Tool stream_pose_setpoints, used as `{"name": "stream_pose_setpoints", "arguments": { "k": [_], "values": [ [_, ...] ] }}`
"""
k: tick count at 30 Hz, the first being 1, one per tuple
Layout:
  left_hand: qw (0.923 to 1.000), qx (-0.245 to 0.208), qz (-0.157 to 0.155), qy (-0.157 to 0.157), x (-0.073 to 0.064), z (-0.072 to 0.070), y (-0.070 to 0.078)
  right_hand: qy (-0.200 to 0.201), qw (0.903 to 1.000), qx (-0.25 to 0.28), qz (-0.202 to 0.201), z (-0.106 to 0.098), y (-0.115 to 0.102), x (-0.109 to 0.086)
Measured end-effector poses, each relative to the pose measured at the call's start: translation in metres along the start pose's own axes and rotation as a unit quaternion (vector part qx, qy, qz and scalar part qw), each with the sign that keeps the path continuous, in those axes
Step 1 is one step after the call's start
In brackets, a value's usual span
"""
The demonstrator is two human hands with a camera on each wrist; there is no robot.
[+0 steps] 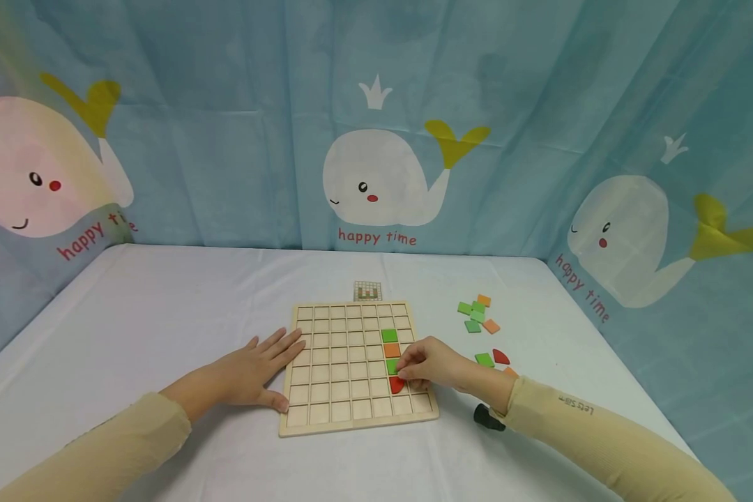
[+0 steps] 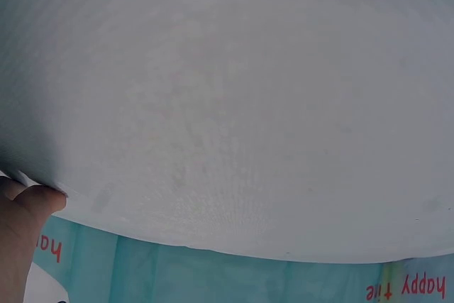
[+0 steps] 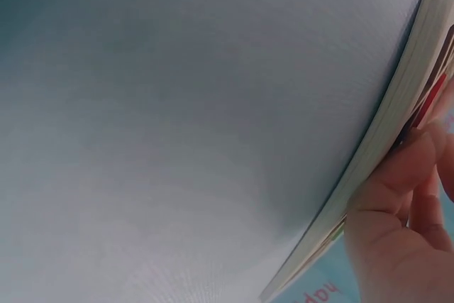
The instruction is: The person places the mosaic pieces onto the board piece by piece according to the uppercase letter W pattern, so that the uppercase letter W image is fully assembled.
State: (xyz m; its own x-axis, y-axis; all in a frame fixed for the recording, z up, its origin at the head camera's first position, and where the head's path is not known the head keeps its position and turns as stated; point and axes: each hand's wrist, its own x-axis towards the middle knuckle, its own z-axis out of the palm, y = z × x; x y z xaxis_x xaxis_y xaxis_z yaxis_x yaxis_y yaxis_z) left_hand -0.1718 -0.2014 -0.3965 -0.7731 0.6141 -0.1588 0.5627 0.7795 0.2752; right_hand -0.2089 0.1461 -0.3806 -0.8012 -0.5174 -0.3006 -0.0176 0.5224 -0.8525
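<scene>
A light wooden grid board (image 1: 359, 422) lies on the white table. My left hand (image 1: 251, 369) rests at its left edge with the fingers spread; in the left wrist view only part of this hand (image 2: 28, 214) shows. On the board's right side, my right hand (image 1: 436, 364) pinches a red quarter-circle piece (image 1: 396, 385) at a grid cell, its curled fingertips at the piece's edge. Above it in the same column sit a green tile (image 1: 392, 367), an orange tile (image 1: 392, 350) and another green tile (image 1: 389, 335). The right wrist view shows the red piece (image 3: 430, 101) tilted beside the thumb.
A small pattern card (image 1: 367, 291) lies behind the board. To the right are several loose green (image 1: 465, 307) and orange tiles (image 1: 491, 325) and a red quarter-circle (image 1: 500, 357). A black object (image 1: 488, 418) lies by the right sleeve. A blue whale-print curtain (image 1: 238, 174) hangs behind.
</scene>
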Motion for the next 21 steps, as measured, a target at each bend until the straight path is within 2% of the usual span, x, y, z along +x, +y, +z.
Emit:
{"name": "stream_pose_setpoints", "arguments": {
  "k": [10,21],
  "values": [
    [1.0,0.002,0.005,0.002,0.0,0.0,0.0,-0.003,0.9998,0.016,-0.007,-0.007,0.001,-0.004],
    [1.0,0.002,0.002,0.0,0.0,-0.001,0.0,0.036,0.9993,-0.008,0.004,-0.027,0.005,-0.011]
  ]
}}
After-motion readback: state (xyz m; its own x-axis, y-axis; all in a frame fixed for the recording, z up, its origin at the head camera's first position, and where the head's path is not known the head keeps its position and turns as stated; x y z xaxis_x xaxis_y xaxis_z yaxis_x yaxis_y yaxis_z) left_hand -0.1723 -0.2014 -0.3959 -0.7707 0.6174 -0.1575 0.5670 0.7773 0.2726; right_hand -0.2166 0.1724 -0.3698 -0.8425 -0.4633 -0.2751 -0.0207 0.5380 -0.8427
